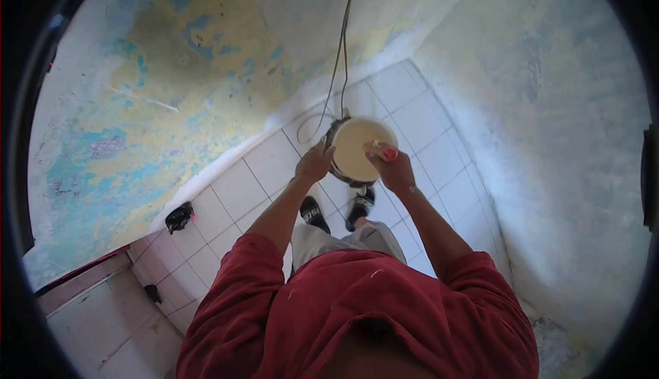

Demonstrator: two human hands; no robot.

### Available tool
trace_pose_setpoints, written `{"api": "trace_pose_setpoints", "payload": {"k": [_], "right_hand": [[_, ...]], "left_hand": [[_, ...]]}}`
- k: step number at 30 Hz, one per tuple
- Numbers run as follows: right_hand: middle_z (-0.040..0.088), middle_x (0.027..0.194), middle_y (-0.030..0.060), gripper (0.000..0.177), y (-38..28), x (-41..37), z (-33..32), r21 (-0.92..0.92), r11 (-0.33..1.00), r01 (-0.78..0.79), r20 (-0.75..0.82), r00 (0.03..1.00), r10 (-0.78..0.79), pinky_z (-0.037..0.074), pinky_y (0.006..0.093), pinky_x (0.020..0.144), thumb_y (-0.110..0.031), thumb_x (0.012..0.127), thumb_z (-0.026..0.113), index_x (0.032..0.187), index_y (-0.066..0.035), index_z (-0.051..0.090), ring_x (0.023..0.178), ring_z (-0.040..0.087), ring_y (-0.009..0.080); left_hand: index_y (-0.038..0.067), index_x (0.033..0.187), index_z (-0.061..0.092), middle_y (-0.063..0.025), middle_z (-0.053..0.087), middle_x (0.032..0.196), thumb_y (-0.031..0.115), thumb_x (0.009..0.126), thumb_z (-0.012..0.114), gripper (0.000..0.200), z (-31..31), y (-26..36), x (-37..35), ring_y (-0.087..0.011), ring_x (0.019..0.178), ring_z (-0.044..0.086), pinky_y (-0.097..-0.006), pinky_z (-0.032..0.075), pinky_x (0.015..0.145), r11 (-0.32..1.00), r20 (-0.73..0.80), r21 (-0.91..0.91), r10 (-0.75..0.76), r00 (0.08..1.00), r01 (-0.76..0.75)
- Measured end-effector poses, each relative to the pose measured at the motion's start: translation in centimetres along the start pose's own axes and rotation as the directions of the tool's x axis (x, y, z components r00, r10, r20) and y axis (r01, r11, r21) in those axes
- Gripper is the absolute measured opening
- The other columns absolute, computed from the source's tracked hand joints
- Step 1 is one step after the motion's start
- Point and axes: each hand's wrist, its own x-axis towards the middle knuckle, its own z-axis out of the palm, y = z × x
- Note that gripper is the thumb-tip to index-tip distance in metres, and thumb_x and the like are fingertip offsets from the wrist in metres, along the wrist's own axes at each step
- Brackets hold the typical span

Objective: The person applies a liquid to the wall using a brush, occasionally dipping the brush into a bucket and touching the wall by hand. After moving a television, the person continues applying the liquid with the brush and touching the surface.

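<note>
Below me is a round bucket (350, 179) with a dark, stained outside, and a pale cream mass (357, 137) fills the inside of its rim. My left hand (316, 162) is at the bucket's left edge, fingers closed on the rim. Over the right part of the cream surface, my right hand (394, 167) is closed around a tool with a red handle end (390, 154). The tool's other end is hidden by the hand, so I cannot tell its kind.
Cables (340, 56) hang down behind the bucket. White floor tiles (264, 163) lie around my sandals (314, 213). A patchy yellow and blue wall (165, 90) stands left, a grey-white wall (549, 125) right. A black bundle (179, 217) sits by the left wall.
</note>
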Motion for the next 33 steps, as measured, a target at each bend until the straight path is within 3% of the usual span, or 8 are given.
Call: {"api": "trace_pose_setpoints", "payload": {"k": [3, 9, 11, 17, 24, 26, 29, 33], "right_hand": [[0.071, 0.107, 0.0171, 0.034, -0.9, -0.1, -0.2, -0.191, 0.977, -0.099, 0.018, 0.994, 0.104, 0.054, 0.0395, 0.083, -0.036, 0.09, 0.068, 0.115, -0.013, 0.072, 0.098, 0.069, 0.033], [0.073, 0.09, 0.0185, 0.045, 2.3, 2.0, 0.6, -0.295, 0.913, -0.28, -0.011, 0.957, 0.29, 0.056, 0.0436, 0.077, -0.049, 0.087, 0.066, 0.11, -0.011, 0.072, 0.087, 0.071, 0.0361], [0.073, 0.088, 0.0195, 0.046, 4.3, 2.5, 1.5, -0.173, 0.965, -0.199, -0.078, 0.979, 0.188, 0.056, 0.0436, 0.075, -0.049, 0.086, 0.067, 0.109, -0.01, 0.072, 0.086, 0.072, 0.0351], [0.074, 0.091, 0.0174, 0.043, 5.7, 4.4, 2.9, -0.231, 0.952, -0.2, -0.032, 0.98, 0.198, 0.056, 0.0419, 0.076, -0.045, 0.085, 0.07, 0.111, -0.011, 0.072, 0.088, 0.072, 0.0341], [0.073, 0.099, 0.017, 0.04, 6.6, 4.6, 4.8, -0.176, 0.964, -0.199, 0.077, 0.974, 0.215, 0.054, 0.0378, 0.081, -0.039, 0.086, 0.071, 0.117, -0.013, 0.071, 0.093, 0.071, 0.0314], [0.073, 0.101, 0.0163, 0.038, 6.9, 4.5, 5.3, -0.159, 0.966, -0.204, 0.096, 0.971, 0.221, 0.054, 0.0366, 0.082, -0.036, 0.087, 0.071, 0.118, -0.013, 0.071, 0.093, 0.071, 0.0302], [0.073, 0.106, 0.0142, 0.037, 7.2, 4.1, 5.5, -0.029, 0.994, -0.104, 0.122, 0.987, 0.106, 0.053, 0.0344, 0.085, -0.029, 0.088, 0.072, 0.12, -0.011, 0.07, 0.096, 0.07, 0.0265], [0.073, 0.107, 0.0138, 0.037, 6.8, 3.7, 5.9, 0.0, 0.994, -0.107, 0.118, 0.987, 0.106, 0.053, 0.0329, 0.086, -0.022, 0.088, 0.073, 0.121, -0.006, 0.069, 0.098, 0.07, 0.0243]], "left_hand": [[0.006, 0.134, 0.054, -0.0258, 0.039, 0.15, 0.04, 0.098, 0.05, 0.049, 4.1, -2.4, -1.3, -0.0467, 0.118, 0.057, -0.0522, 0.045, 0.102, 0.988, 0.262, 0.125, 0.058, 0.963, -0.093], [0.009, 0.125, 0.057, -0.0297, 0.063, 0.116, 0.044, 0.097, 0.05, 0.045, 7.7, -3.0, -2.1, -0.0478, 0.104, 0.063, -0.0551, 0.052, 0.083, 0.905, -0.047, 0.222, 0.382, 0.923, -0.363], [0.005, 0.126, 0.053, -0.0279, 0.058, 0.123, 0.031, 0.101, 0.049, 0.037, 7.4, -0.7, -2.0, -0.0398, 0.098, 0.067, -0.0483, 0.054, 0.082, 0.986, -0.002, -0.154, -0.066, 0.998, 0.065], [0.003, 0.129, 0.053, -0.0328, 0.062, 0.116, 0.047, 0.099, 0.046, 0.054, 7.6, 0.0, -2.3, -0.0494, 0.11, 0.058, -0.0536, 0.046, 0.094, 0.768, -0.218, -0.611, -0.396, 0.892, 0.191], [-0.004, 0.141, 0.044, -0.0289, 0.054, 0.134, 0.041, 0.101, 0.047, 0.06, 14.1, -8.6, 3.2, -0.0397, 0.129, 0.049, -0.041, 0.038, 0.109, 0.776, -0.171, -0.436, -0.569, 0.804, 0.456], [0.0, 0.14, 0.045, -0.029, 0.055, 0.132, 0.037, 0.1, 0.05, 0.055, 15.4, -10.3, 4.4, -0.041, 0.122, 0.056, -0.0428, 0.044, 0.102, 0.815, -0.093, -0.512, -0.367, 0.926, 0.272], [0.009, 0.14, 0.043, -0.0292, 0.06, 0.123, 0.034, 0.096, 0.057, 0.052, 15.5, -9.7, 4.9, -0.0416, 0.11, 0.063, -0.0464, 0.049, 0.092, 0.621, -0.029, -0.713, -0.491, 0.871, 0.327], [0.017, 0.138, 0.039, -0.027, 0.065, 0.111, 0.03, 0.092, 0.062, 0.053, 17.2, -10.1, 5.2, -0.0412, 0.097, 0.067, -0.0486, 0.051, 0.083, 0.687, -0.103, -0.601, -0.575, 0.812, 0.409]]}}
